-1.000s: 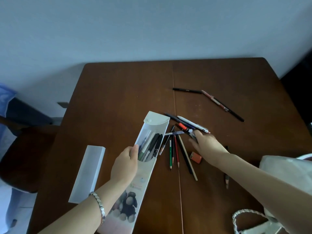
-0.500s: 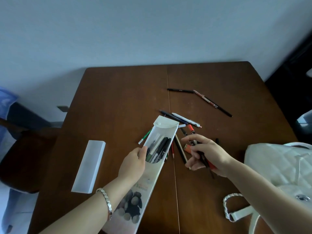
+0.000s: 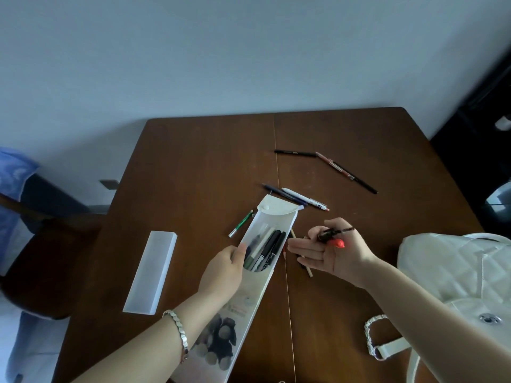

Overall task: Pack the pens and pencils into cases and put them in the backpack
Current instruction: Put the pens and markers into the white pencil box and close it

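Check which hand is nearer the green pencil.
Left. The left hand grips the open case close by the green pencil; the right hand is across the case, holding a dark pen.

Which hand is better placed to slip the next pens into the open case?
Right. The right hand holds pens just beside the mouth of the case, while the left hand is occupied gripping the case's edge.

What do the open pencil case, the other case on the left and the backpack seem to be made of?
Open pencil case: thin plastic, matt white; its flap holds a crisp curve. Left case: frosted translucent plastic, probably; straight stiff edges. Backpack: white quilted leather or imitation, slight sheen; I cannot tell which.
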A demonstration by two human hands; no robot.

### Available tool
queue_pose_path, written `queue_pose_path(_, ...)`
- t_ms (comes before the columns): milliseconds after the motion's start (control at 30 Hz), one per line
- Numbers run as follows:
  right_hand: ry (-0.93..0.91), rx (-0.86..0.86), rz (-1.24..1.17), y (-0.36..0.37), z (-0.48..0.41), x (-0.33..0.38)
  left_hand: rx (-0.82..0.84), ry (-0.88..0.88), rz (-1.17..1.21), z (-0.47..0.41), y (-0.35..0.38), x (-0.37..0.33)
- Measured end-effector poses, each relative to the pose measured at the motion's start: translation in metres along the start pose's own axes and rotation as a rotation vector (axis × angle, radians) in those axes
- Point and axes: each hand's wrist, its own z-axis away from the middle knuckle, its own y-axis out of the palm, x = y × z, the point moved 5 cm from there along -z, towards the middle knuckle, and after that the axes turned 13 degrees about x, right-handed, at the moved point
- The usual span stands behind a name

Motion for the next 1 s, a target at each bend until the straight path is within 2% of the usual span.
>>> queue_pose_path(100,-0.036,0.261,-0.148,0.009,0.005,0.006,0.006,0.007,-0.007,-0.002,0.000,-0.004)
queue_pose_path(167,-0.071,0.296,-0.095,0.012,0.009,0.013,0.004,0.019,-0.027,-0.003,0.000,-0.008)
queue_pose_path(200,-0.071,0.250,-0.015,0.010,0.009,0.016,0.002,0.027,-0.037,-0.003,0.000,-0.010)
queue_pose_path(333,-0.064,-0.152,0.244,0.001,0.008,0.023,0.002,0.046,-0.069,-0.007,0.001,-0.015)
queue_pose_path(400,-0.069,-0.236,0.305,0.002,0.007,0.023,-0.001,0.047,-0.094,-0.008,0.002,-0.016)
queue_pose_path(467,-0.053,-0.274,0.390,0.007,0.005,0.021,-0.012,0.044,-0.086,-0.008,0.002,-0.016)
queue_pose_path(533,-0.052,-0.316,0.574,0.011,0.004,0.023,-0.024,0.034,-0.071,-0.008,-0.001,-0.014)
queue_pose_path(633,-0.167,-0.358,0.760,0.015,0.005,0.029,-0.021,0.019,-0.106,-0.009,-0.004,-0.011)
queue_pose_path(733,-0.356,-0.423,0.768,0.019,0.011,0.039,-0.018,0.005,-0.125,-0.008,-0.004,-0.009)
queue_pose_path(833,-0.464,-0.387,0.678,0.029,0.013,0.044,-0.004,0.021,-0.100,-0.006,0.000,-0.012)
queue_pose_path(900,-0.430,-0.347,0.703,0.036,0.009,0.040,0.007,0.052,-0.084,-0.003,0.004,-0.017)
queue_pose_path(1000,-0.203,-0.231,0.827,0.042,-0.004,0.020,0.018,0.119,-0.073,0.002,0.007,-0.023)
